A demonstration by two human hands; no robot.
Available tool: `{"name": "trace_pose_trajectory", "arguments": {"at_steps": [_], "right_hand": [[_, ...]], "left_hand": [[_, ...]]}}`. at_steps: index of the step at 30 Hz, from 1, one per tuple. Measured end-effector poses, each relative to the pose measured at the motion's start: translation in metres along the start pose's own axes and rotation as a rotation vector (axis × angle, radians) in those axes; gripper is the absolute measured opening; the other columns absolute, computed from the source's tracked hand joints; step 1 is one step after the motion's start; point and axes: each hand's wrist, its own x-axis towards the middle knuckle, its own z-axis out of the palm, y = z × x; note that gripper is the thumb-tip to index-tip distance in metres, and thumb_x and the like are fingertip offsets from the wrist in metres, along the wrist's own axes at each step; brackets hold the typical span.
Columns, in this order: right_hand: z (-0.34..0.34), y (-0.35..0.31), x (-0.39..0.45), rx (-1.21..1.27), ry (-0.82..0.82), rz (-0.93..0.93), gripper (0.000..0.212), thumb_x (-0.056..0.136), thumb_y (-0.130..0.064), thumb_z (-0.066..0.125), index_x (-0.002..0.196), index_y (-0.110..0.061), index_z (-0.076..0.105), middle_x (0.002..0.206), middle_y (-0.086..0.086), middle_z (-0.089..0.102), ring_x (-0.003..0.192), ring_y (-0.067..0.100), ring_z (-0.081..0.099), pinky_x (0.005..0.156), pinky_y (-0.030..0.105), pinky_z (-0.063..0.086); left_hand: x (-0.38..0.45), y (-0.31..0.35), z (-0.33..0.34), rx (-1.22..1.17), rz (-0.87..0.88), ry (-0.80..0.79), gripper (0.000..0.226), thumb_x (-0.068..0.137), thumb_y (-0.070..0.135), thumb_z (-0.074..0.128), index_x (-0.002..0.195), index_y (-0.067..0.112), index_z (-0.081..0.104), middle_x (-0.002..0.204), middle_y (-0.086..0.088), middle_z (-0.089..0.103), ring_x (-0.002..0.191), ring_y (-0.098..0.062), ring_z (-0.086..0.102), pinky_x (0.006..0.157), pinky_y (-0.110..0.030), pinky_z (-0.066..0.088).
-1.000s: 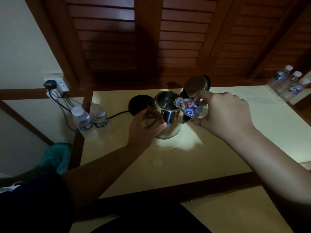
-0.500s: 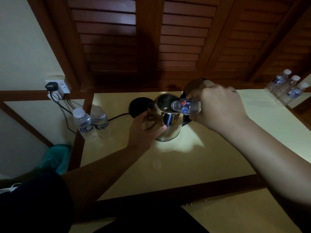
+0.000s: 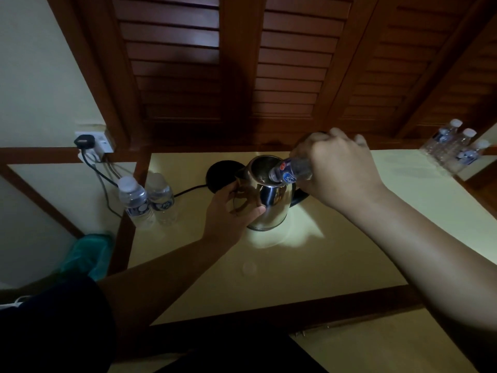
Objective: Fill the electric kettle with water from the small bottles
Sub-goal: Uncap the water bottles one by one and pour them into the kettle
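Now the right hand [image 3: 337,170] grips a tilted bottle [image 3: 291,172] pouring from 3 o'clock into the kettle [image 3: 269,200], left hand [image 3: 228,211] gripping its side; next, likely tip steeper

Dim room, light low overall. Pale yellow tabletop [image 3: 336,265] with dark wood edging [image 3: 269,316], 1 bright reflection patch near its middle. Behind it, dark brown louvered wood panels [image 3: 290,76] with thick frames fill the back wall. Cream wall [image 3: 40,71] at left, wood trim rail [image 3: 35,154] running across it. White wall socket [image 3: 100,141] on that wall with 1 black plug [image 3: 84,141] in it, cords [image 3: 103,184] dropping below. Teal cloth-like item [image 3: 86,257] low at left, too dark to identify. Cream surface at bottom right.
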Motion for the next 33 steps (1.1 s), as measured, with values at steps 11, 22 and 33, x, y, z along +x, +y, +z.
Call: {"name": "trace_pose_trajectory", "arguments": {"at_steps": [11,22,33], "right_hand": [[-0.003,0.003,0.005,0.020,-0.040,-0.061,0.034,0.084,-0.037,0.073,0.118,-0.033,0.071,0.113,-0.002,0.064,0.112,0.029,0.056,0.086,0.043,0.042],[0.031,0.012,-0.073,0.725,0.195,0.287,0.058,0.083,-0.051,0.081,0.134,-0.028,0.065,0.113,-0.008,0.068,0.088,0.011,0.067,0.074,0.031,0.055],[0.154,-0.050,-0.176,1.420,-0.102,0.518,0.055,0.086,-0.027,0.084,0.130,-0.031,0.050,0.125,-0.011,0.069,0.116,0.008,0.069,0.097,0.040,0.060]], "left_hand": [[0.000,-0.002,0.000,0.011,0.008,0.011,0.053,0.073,0.027,0.093,0.120,0.028,0.067,0.117,0.013,0.069,0.110,0.002,0.063,0.090,-0.024,0.059],[-0.004,0.020,-0.015,0.326,-0.040,-0.186,0.047,0.082,0.023,0.086,0.113,0.032,0.052,0.096,0.031,0.050,0.087,0.014,0.053,0.070,-0.002,0.040],[-0.047,-0.005,-0.023,1.004,0.121,-0.814,0.078,0.081,0.069,0.071,0.146,0.030,0.053,0.140,0.006,0.054,0.128,-0.017,0.053,0.106,-0.034,0.044]]}}
